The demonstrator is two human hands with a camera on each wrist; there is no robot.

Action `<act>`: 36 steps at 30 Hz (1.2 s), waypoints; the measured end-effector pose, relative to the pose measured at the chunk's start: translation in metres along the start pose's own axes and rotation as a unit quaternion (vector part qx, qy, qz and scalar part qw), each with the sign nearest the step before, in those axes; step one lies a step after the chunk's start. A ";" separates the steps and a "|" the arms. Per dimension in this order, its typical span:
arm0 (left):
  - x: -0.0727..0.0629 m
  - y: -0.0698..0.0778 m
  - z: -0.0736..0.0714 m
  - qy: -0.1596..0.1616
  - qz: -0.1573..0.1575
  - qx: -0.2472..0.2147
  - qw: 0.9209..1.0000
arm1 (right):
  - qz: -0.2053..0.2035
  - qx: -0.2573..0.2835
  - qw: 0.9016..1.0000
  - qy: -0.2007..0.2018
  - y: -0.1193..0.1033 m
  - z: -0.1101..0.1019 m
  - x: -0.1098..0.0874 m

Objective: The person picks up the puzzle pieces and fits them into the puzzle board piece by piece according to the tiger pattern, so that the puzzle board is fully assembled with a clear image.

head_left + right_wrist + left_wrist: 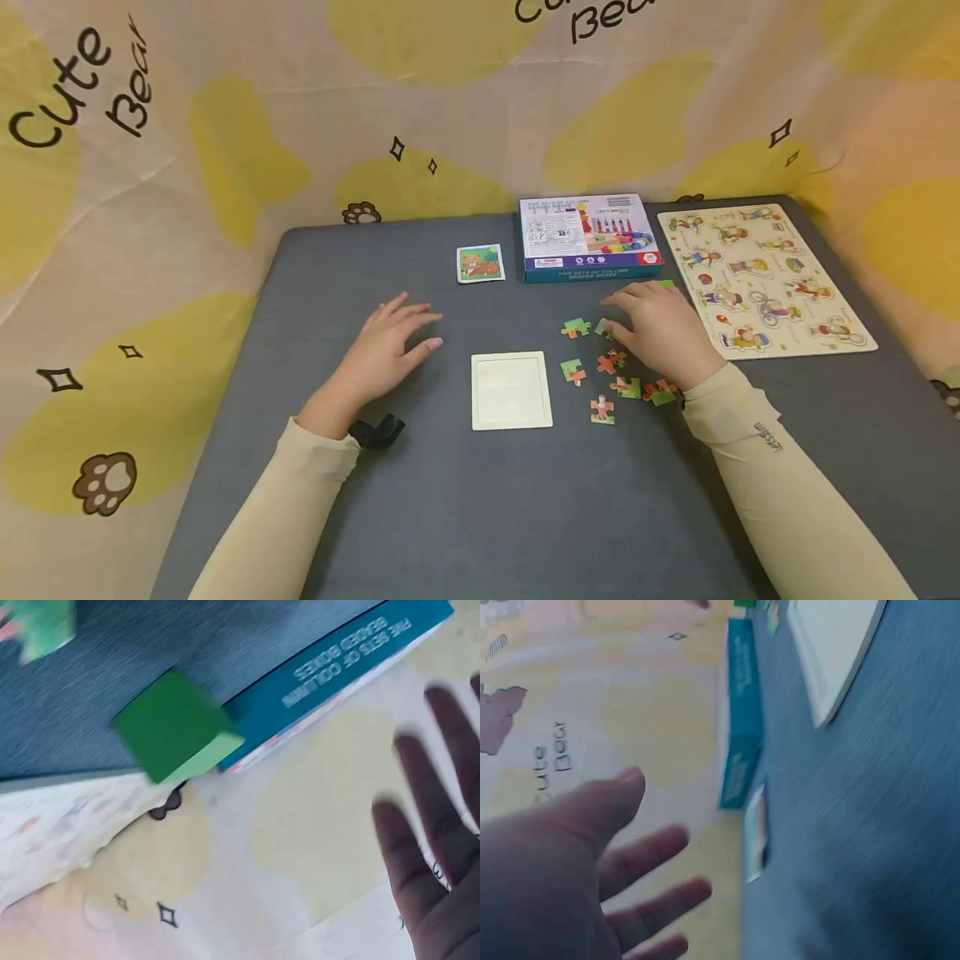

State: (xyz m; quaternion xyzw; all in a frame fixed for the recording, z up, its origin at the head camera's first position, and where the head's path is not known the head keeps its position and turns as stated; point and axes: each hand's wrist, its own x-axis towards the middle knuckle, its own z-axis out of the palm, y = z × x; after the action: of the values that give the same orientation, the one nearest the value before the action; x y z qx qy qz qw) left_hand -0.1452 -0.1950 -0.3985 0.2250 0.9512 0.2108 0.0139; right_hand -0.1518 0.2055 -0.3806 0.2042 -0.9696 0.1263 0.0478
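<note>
My left hand (386,354) hovers over the table left of a square cream puzzle tray (512,390), fingers spread, holding nothing. In the left wrist view the fingers (660,907) are apart, with a corner of the tray ahead. Over the right side of the loose jigsaw pieces (576,327) is my right hand (663,329), partly covering one green piece (603,327). Its fingers (427,780) look extended and hold nothing in the right wrist view. Several red-and-green pieces (612,361) lie scattered between the tray and this hand.
A small tiger picture card (481,264) lies behind the tray. A bead-set box (590,237) stands at the back, with a green block (176,727) beside it. At the right lies a wooden picture board (765,283). A printed cloth (450,108) hangs around the table.
</note>
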 end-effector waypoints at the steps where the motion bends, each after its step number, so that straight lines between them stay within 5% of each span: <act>1: 0.002 0.001 0.007 -0.006 0.009 -0.017 1.000 | -0.007 0.008 1.000 -0.011 -0.002 0.002 0.003; 6: 0.006 0.004 0.044 -0.049 0.038 -0.085 0.994 | -0.024 0.034 0.998 -0.052 -0.008 0.017 0.020; 13: 0.005 0.003 0.072 -0.080 0.067 -0.093 0.990 | -0.001 0.011 0.997 -0.071 -0.003 0.041 0.033; 22: 0.004 -0.002 0.080 -0.068 0.090 -0.048 0.992 | 0.021 0.081 0.993 -0.083 -0.004 0.045 0.039; 31: 0.001 -0.002 0.079 -0.058 0.093 -0.037 0.993 | -0.034 0.215 0.969 -0.115 -0.060 0.042 0.040; 34: 0.002 -0.002 0.079 -0.058 0.092 -0.033 0.993 | -0.047 0.219 0.965 -0.135 -0.076 0.050 0.038; 36: 0.003 -0.002 0.079 -0.064 0.088 -0.032 0.994 | -0.051 0.191 0.971 -0.132 -0.083 0.055 0.035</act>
State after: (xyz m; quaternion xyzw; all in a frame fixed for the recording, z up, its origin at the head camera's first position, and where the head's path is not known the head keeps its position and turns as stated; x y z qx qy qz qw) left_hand -0.1389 -0.1641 -0.4706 0.3204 0.9174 0.2272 0.0630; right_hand -0.1525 0.1039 -0.4097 0.2739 -0.9135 0.2785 -0.1137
